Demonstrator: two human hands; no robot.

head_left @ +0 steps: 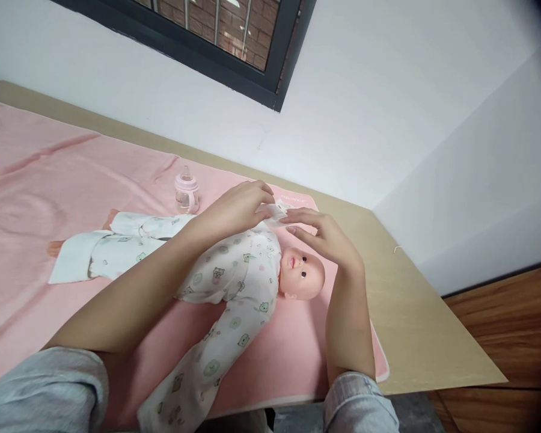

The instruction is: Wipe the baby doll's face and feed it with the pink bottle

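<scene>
A baby doll [304,275] lies on a pink blanket [36,180], dressed in a white printed romper [234,282]. My left hand [238,207] reaches over the doll's chest and pinches the white cuff of the far sleeve [277,210]. My right hand [322,234] hovers just above the doll's head, its fingers stretched toward the same cuff and touching its edge. The doll's far arm is hidden under my hands.
A small clear baby bottle with pink handles [186,191] stands on the blanket behind the doll. The blanket covers a light wooden table [415,313] set against a white wall. A dark-framed window [234,42] is above. Wooden floor [514,325] lies to the right.
</scene>
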